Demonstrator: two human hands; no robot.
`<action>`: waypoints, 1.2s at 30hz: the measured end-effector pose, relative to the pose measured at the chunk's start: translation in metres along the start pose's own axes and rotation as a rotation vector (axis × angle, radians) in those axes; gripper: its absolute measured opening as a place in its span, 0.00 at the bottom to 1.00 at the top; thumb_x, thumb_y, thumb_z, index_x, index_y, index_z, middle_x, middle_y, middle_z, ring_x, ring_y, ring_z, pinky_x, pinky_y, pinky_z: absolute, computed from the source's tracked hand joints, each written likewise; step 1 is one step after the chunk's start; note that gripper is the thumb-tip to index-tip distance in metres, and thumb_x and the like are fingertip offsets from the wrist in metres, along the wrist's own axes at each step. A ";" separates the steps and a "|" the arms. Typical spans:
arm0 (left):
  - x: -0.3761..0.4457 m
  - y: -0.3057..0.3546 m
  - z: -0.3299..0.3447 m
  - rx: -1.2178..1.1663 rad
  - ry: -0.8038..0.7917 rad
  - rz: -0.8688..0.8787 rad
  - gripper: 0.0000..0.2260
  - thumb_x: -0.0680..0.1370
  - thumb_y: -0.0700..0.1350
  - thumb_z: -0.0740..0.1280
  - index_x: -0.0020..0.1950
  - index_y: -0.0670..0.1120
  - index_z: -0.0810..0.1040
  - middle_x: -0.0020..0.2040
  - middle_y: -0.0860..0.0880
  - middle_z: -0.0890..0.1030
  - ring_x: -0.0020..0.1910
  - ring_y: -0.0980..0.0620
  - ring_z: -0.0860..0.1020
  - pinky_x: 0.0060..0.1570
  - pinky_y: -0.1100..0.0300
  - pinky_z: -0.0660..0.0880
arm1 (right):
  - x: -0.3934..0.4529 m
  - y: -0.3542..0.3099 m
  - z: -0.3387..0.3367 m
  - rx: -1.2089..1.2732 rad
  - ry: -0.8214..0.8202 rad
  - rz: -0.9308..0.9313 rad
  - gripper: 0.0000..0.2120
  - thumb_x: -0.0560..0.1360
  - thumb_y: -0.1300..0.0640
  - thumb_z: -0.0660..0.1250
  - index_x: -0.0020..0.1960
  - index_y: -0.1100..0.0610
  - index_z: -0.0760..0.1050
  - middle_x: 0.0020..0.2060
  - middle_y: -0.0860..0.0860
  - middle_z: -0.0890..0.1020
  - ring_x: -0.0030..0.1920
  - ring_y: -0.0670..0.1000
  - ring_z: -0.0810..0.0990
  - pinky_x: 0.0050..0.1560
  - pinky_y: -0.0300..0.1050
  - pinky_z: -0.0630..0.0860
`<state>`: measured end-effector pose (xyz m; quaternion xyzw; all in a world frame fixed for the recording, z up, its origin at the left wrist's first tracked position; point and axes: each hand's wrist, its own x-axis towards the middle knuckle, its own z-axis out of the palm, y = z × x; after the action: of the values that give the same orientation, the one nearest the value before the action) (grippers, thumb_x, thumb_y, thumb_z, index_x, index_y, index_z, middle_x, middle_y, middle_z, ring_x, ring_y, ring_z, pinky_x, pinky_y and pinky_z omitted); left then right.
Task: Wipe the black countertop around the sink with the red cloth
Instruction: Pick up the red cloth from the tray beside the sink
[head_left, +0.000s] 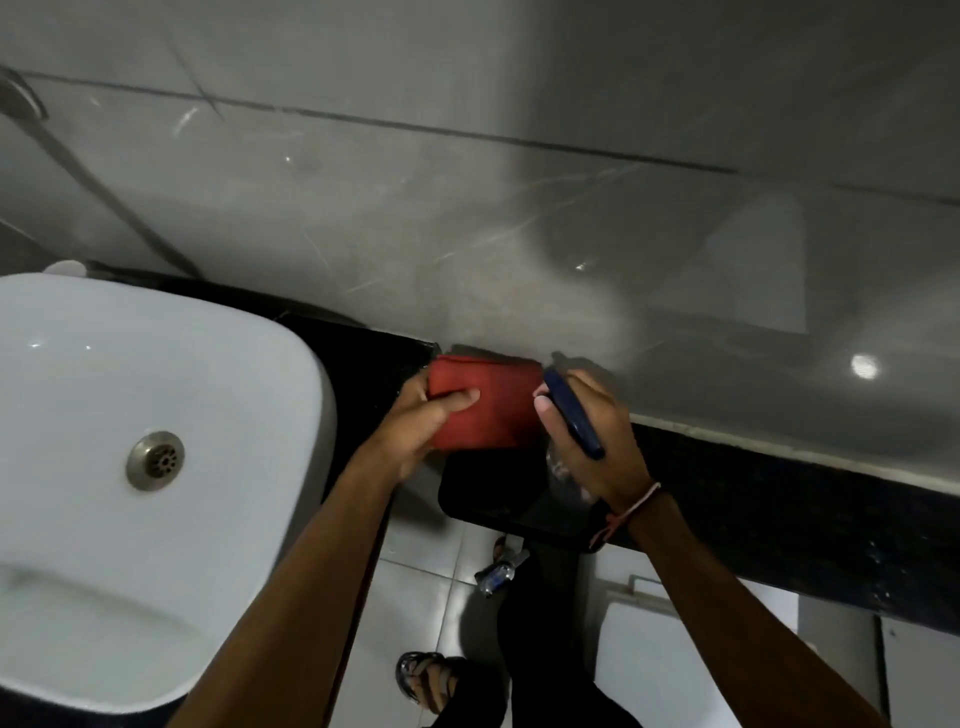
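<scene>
Left hand (415, 426) gripping red cloth (488, 410) (folded), countertop (779, 499)

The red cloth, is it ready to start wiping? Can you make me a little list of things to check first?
1. Cloth held: ok. The left hand grips the folded red cloth.
2. Cloth touching the black countertop: cannot tell. It is held near the counter's left end, beside the wall.
3. Right hand free to help: not ok. The right hand is holding a dark blue phone.
4. Counter beside the white sink clear: cannot tell. The hands hide part of it, and something clear shows under the right hand.
5. Safe footing: not ok. A small bottle lies on the floor tiles near the sandalled foot.
</scene>
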<state>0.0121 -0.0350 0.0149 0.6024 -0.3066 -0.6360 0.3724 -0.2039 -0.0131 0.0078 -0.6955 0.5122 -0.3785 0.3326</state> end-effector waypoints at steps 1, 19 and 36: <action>-0.004 0.004 -0.001 -0.104 0.004 -0.019 0.09 0.77 0.36 0.70 0.56 0.45 0.81 0.44 0.50 0.87 0.42 0.54 0.84 0.39 0.65 0.82 | 0.000 -0.006 0.001 -0.015 -0.034 0.015 0.15 0.83 0.49 0.63 0.44 0.60 0.74 0.39 0.50 0.76 0.40 0.47 0.79 0.44 0.39 0.75; -0.048 0.000 -0.010 -0.351 -0.024 -0.117 0.12 0.79 0.46 0.69 0.62 0.51 0.80 0.54 0.49 0.87 0.49 0.51 0.87 0.39 0.57 0.84 | -0.062 -0.018 0.009 -0.251 -0.166 0.060 0.24 0.83 0.42 0.59 0.42 0.62 0.78 0.35 0.55 0.81 0.35 0.56 0.82 0.43 0.55 0.81; -0.103 0.046 -0.019 -0.004 -0.060 0.088 0.10 0.79 0.47 0.70 0.61 0.52 0.81 0.56 0.49 0.87 0.59 0.48 0.84 0.46 0.63 0.82 | -0.063 0.026 0.000 -0.246 -0.005 0.338 0.51 0.70 0.39 0.79 0.80 0.63 0.61 0.78 0.59 0.67 0.78 0.59 0.67 0.79 0.59 0.67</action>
<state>0.0357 0.0283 0.1069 0.5683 -0.3426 -0.6373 0.3917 -0.2283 0.0414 -0.0260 -0.6360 0.6632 -0.2502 0.3049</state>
